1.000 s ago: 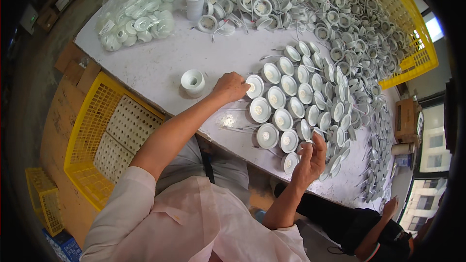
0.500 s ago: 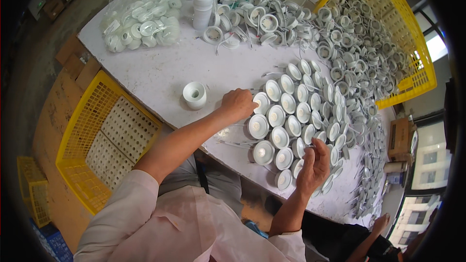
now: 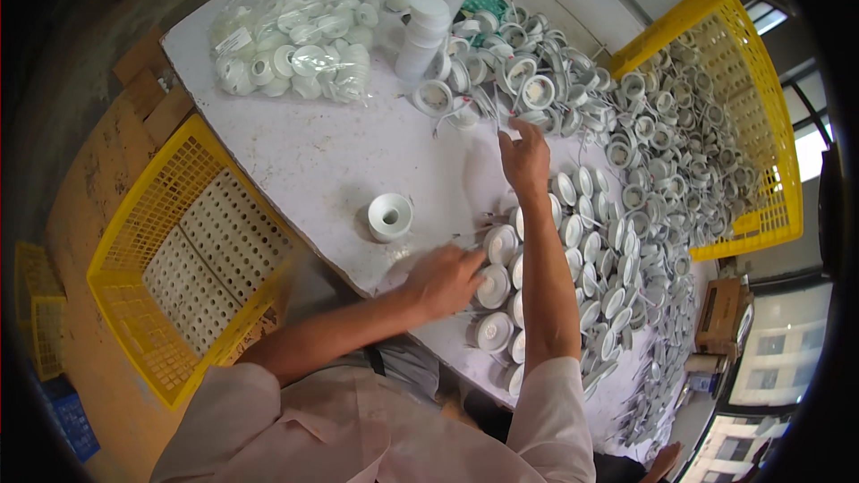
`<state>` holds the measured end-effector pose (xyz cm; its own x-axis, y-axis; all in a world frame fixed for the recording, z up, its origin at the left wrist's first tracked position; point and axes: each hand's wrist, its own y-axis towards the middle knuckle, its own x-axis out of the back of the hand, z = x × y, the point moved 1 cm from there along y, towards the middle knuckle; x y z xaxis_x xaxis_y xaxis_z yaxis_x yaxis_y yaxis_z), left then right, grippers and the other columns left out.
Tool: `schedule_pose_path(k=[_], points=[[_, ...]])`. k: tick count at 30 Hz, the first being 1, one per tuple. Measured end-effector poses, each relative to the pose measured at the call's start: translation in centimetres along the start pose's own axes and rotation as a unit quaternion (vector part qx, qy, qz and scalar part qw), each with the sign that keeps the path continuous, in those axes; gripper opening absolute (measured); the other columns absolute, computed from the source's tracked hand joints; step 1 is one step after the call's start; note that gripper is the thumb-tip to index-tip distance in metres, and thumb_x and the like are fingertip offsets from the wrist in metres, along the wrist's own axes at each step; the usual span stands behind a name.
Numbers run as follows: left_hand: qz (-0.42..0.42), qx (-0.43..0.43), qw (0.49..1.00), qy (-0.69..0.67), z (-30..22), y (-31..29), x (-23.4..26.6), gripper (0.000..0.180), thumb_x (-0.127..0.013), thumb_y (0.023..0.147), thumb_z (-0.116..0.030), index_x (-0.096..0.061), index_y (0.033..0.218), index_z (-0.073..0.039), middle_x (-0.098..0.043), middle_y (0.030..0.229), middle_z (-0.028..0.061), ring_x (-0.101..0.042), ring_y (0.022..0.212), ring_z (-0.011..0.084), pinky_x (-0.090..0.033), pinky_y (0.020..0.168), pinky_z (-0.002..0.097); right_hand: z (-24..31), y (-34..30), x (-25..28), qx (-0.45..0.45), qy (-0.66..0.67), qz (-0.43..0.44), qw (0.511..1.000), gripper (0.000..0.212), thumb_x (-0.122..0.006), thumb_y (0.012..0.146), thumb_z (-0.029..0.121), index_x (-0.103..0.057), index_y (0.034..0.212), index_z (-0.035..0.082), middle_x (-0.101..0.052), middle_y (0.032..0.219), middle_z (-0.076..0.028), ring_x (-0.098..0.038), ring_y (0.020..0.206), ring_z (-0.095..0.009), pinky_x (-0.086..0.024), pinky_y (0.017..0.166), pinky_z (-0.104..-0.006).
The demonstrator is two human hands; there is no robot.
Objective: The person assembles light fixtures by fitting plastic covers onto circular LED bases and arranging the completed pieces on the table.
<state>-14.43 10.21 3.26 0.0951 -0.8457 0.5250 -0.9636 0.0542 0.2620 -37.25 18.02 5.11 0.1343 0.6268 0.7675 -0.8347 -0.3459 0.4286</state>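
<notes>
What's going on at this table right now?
A person works bare-handed at a white table. The right hand is at the edge of a heap of wired rings; whether it grips one is unclear. The left hand, blurred, is beside the grouped white round fittings. A white piece with a round hole stands apart.

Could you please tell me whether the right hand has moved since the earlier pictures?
Yes: against the rows of white fittings, the right hand has moved from their near side to beyond their far side.
</notes>
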Motion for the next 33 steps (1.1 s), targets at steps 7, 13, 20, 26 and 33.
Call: schedule_pose_path(k=[7,13,20,26,33], points=[[-0.028,-0.031,0.996,-0.084,-0.1,-6.0,2.5,0.029,-0.069,0.079,-0.014,-0.065,0.106,-0.004,-0.065,0.082,0.0146,-0.064,0.072,0.0306,-0.051,0.067,0.0402,-3.4,5.2,-5.8,0.014,-0.081,-0.005,0.997,0.023,-0.069,0.08,0.019,-0.068,0.098,0.004,-0.068,0.089,-0.018,-0.067,0.081,-0.032,-0.053,0.073,-0.0399],[0.011,0.029,0.995,-0.093,0.3,-7.0,3.4,0.025,-0.069,0.08,-0.013,-0.067,0.103,-0.004,-0.067,0.084,0.0134,-0.065,0.075,0.0297,-0.052,0.068,0.0381,-2.3,3.3,-4.8,-0.15,0.04,0.066,0.986,0.019,-0.067,0.082,0.018,-0.068,0.093,0.003,-0.069,0.087,-0.019,-0.067,0.079,-0.033,-0.051,0.074,-0.0414],[-0.037,0.04,0.98,-0.191,-2.5,-5.0,5.7,0.028,-0.066,0.085,-0.015,-0.065,0.11,-0.003,-0.069,0.098,0.0135,-0.068,0.079,0.0212,-0.053,0.072,0.0351,1.6,-5.0,5.5,0.018,0.047,-0.067,0.997,0.01,-0.063,0.084,0.006,-0.064,0.092,0.0,-0.066,0.096,-0.017,-0.066,0.078,-0.028,-0.052,0.068,-0.033],[-0.151,0.027,0.946,-0.286,-2.9,-1.0,6.4,0.052,-0.056,0.094,-0.036,-0.053,0.126,0.005,-0.064,0.118,0.0156,-0.061,0.103,0.0196,-0.047,0.088,0.0315,8.5,-13.5,12.6,0.236,0.011,-0.119,0.964,0.027,-0.066,0.074,-0.009,-0.061,0.097,0.004,-0.065,0.104,-0.015,-0.065,0.089,-0.03,-0.054,0.074,-0.0347],[0.095,0.042,0.901,-0.421,-3.3,-2.3,5.8,0.035,-0.055,0.096,-0.028,-0.06,0.111,0.004,-0.061,0.094,0.0008,-0.052,0.085,0.0058,-0.045,0.077,0.0227,10.4,-19.5,14.2,0.265,0.07,-0.069,0.959,0.029,-0.068,0.07,-0.011,-0.065,0.095,0.003,-0.064,0.103,-0.017,-0.064,0.084,-0.03,-0.054,0.072,-0.0334]])
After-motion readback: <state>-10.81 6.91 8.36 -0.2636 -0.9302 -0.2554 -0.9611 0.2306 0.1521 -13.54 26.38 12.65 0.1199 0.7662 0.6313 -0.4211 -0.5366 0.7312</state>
